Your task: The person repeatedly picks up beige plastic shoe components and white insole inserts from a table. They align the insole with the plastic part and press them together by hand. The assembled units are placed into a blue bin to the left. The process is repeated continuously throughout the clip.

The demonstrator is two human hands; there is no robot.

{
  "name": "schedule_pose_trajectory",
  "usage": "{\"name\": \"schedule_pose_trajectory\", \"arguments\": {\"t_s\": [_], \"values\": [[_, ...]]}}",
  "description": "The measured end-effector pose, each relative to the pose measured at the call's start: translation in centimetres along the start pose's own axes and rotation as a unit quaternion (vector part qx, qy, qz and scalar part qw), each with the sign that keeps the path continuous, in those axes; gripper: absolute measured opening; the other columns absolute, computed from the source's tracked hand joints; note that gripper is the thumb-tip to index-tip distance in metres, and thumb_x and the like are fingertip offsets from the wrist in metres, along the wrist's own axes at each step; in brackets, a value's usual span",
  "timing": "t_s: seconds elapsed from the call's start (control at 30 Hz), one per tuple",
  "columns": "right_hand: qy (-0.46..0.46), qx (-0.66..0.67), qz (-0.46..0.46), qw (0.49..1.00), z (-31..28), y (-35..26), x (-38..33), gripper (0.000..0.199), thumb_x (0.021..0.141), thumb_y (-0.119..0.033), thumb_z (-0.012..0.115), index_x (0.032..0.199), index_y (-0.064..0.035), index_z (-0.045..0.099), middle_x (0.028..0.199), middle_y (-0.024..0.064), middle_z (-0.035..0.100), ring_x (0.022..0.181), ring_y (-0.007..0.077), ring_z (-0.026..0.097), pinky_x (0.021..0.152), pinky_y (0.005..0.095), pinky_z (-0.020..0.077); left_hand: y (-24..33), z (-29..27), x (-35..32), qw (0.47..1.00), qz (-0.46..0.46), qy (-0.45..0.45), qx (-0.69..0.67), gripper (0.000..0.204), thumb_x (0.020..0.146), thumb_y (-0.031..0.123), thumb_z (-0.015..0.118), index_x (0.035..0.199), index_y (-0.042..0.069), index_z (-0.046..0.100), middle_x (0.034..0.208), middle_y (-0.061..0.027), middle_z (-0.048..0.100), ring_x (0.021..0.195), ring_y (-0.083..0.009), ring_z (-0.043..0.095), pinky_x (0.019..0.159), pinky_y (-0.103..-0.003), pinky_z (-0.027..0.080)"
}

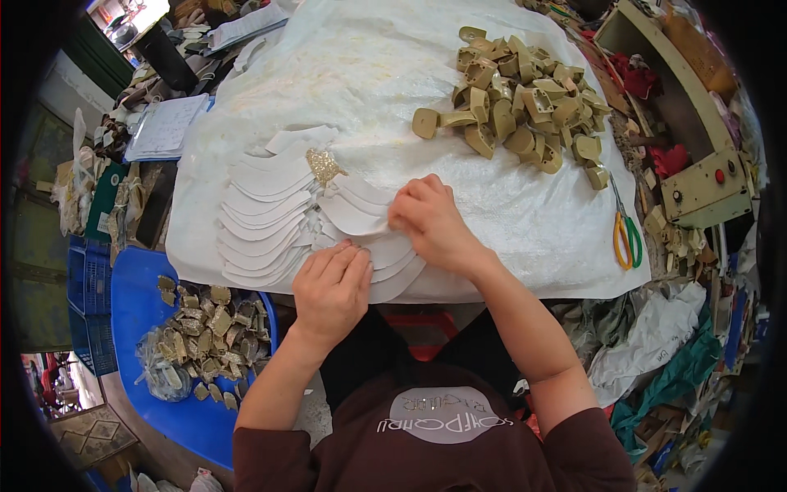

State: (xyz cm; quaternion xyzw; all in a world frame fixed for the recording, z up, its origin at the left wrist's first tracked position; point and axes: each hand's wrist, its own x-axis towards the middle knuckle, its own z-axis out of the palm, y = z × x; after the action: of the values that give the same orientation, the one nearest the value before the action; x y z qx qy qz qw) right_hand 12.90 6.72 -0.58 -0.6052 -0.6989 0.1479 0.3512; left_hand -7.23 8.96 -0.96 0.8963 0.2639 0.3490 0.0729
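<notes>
My right hand [430,217] pinches the right end of a white curved piece [357,215] with a smooth, sheet-like face. At that piece's lower left edge, my left hand [334,283] has its fingers bent and pressed together; its fingertips are partly hidden. More white curved pieces [266,217] lie fanned in overlapping rows to the left, with others beneath my hands. A gold glitter patch [325,166] shows at the top of the fan. Tan shoe heels [525,98] are heaped farther back on the right.
A white cloth [525,246] covers the table. Scissors [625,230] with green and orange handles lie near its right edge. A blue tub [139,361] at lower left holds glittery heels [217,328] and a plastic bag [162,377]. A beige control box [709,189] stands at right.
</notes>
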Motion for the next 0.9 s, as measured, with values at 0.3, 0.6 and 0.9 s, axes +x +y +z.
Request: {"name": "schedule_pose_trajectory", "arguments": {"t_s": [0.3, 0.6, 0.9], "values": [[0.202, 0.189, 0.015, 0.961, -6.8, -0.9, -4.7, 0.011, 0.077, 0.003, 0.059, 0.085, -0.0043, 0.058, 0.098, 0.0076, 0.057, 0.089, 0.0236, 0.053, 0.079, 0.0315, 0.0428, 4.1, -2.8, 2.4, 0.991, -0.048, -0.123, -0.022, 0.049, 0.077, 0.006, 0.060, 0.124, -0.002, 0.053, 0.106, -0.0206, 0.062, 0.105, -0.0389, 0.056, 0.095, -0.042, 0.040], [0.225, -0.070, 0.052, 0.970, -11.1, 4.8, -6.8, 0.035, 0.070, -0.002, 0.068, 0.103, -0.0090, 0.061, 0.113, 0.0060, 0.056, 0.110, 0.0300, 0.047, 0.092, 0.0383, 0.0409, 8.5, 2.6, 3.7, 0.619, -0.388, -0.033, -0.682, 0.046, 0.100, 0.029, 0.039, 0.127, -0.008, 0.047, 0.082, -0.0069, 0.059, 0.071, -0.0114, 0.053, 0.061, -0.024, 0.042], [0.292, -0.254, 0.082, 0.918, -11.7, 12.9, -4.8, 0.040, 0.066, -0.001, 0.070, 0.104, -0.0048, 0.061, 0.111, 0.0087, 0.059, 0.105, 0.0295, 0.050, 0.088, 0.0347, 0.0435, 9.5, 6.2, 3.0, 0.736, -0.341, -0.118, -0.572, 0.041, 0.100, 0.024, 0.037, 0.122, -0.008, 0.050, 0.122, -0.0184, 0.055, 0.103, -0.0194, 0.056, 0.089, -0.031, 0.042]]}}
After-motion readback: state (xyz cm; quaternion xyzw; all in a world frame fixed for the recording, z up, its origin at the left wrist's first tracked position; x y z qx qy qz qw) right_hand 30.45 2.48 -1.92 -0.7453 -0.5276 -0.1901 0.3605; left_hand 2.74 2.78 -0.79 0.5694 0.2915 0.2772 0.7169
